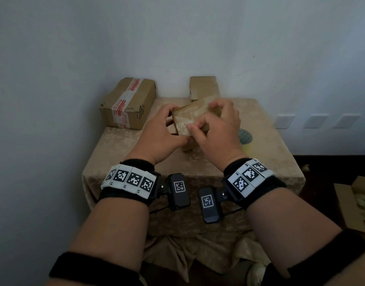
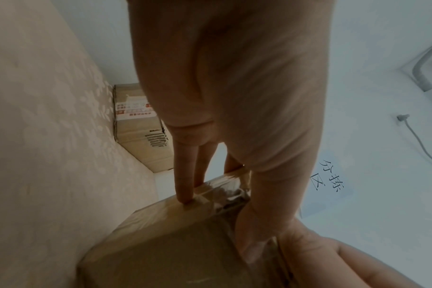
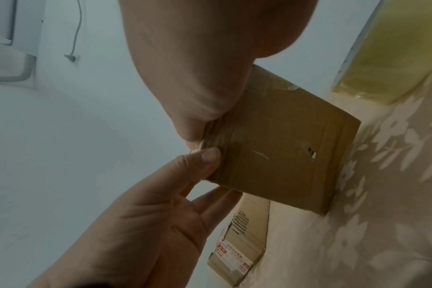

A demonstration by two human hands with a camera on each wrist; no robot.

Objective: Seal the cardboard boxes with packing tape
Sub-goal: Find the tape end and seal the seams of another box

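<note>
A small brown cardboard box (image 1: 190, 112) is held tilted above the cloth-covered table (image 1: 119, 149), with clear tape (image 1: 182, 125) wrinkled over its near face and edge. My left hand (image 1: 167, 125) grips its left end, the fingertips (image 2: 185, 198) on the taped edge (image 2: 219, 191) and the thumb on the near side. My right hand (image 1: 210, 120) curls over the box's right end, its thumb (image 3: 192, 124) pressing the tape by the left thumb (image 3: 210, 158). The box's side (image 3: 284, 152) shows in the right wrist view. A yellowish tape roll (image 1: 246, 140) (image 3: 392, 50) lies to the right.
A larger box (image 1: 128, 104) (image 2: 141, 128) (image 3: 237, 245) sealed with red-and-white tape stands at the table's back left. Another small box (image 1: 204, 86) stands at the back against the wall. An open carton (image 1: 355, 201) sits on the floor to the right.
</note>
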